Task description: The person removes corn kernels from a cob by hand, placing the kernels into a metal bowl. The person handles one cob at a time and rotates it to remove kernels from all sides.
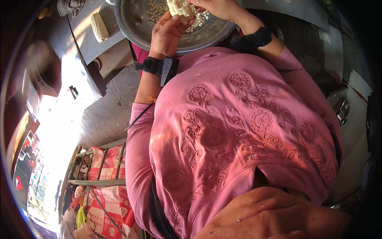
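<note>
A pale corn cob, partly cut off by the top edge of the picture, is held over a wide metal basin. My left hand grips its lower end, with the thumb along the side. The fingers of my right hand are curled against the cob's right side; what the fingertips pinch is partly hidden. Loose corn kernels lie scattered in the basin, on both sides of the cob. The basin sits right in front of my body, near my lap.
Another corn cob lies on a grey surface to the left, with a grey cloth beyond it. At lower left stands a green metal rack with red-and-white printed bags. Strong sunlight falls on the left.
</note>
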`<state>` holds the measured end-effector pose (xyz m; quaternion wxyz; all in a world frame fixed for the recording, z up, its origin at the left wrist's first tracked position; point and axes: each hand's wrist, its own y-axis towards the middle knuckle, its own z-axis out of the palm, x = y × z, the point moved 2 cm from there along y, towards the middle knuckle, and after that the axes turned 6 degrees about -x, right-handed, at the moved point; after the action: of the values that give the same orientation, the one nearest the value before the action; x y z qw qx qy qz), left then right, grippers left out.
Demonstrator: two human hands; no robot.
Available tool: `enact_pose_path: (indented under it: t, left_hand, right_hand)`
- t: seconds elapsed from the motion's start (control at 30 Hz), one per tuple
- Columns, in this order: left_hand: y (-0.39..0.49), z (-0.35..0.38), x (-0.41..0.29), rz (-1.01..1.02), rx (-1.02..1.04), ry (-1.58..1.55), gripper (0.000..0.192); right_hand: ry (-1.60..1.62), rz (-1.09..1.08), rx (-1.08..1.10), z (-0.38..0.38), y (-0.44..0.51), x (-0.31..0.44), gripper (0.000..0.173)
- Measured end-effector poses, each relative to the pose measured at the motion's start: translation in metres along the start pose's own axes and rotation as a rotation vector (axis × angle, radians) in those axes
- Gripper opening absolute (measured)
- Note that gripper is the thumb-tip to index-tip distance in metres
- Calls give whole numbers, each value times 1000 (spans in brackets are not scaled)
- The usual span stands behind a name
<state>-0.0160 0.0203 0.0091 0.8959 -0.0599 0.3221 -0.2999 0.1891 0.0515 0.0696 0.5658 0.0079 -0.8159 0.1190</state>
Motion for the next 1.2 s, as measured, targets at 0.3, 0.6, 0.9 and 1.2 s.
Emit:
enact_pose_path:
  t: [0.3,0.6,0.9,1.2]
  left_hand:
    - [4,0,3,45,18,-36,43]
    - [13,-24,6,93,-6,-221,37]
    - [4,3,7,129,-35,-173,42]
    - [8,-5,11,150,4,-218,39]
  right_hand:
    - [-78,-242,-136,11,-19,22,17]
    - [190,7,-74,16,-19,7,11]
    - [324,180,-68,19,-17,-5,14]
    - [382,266,-66,26,-16,-17,17]
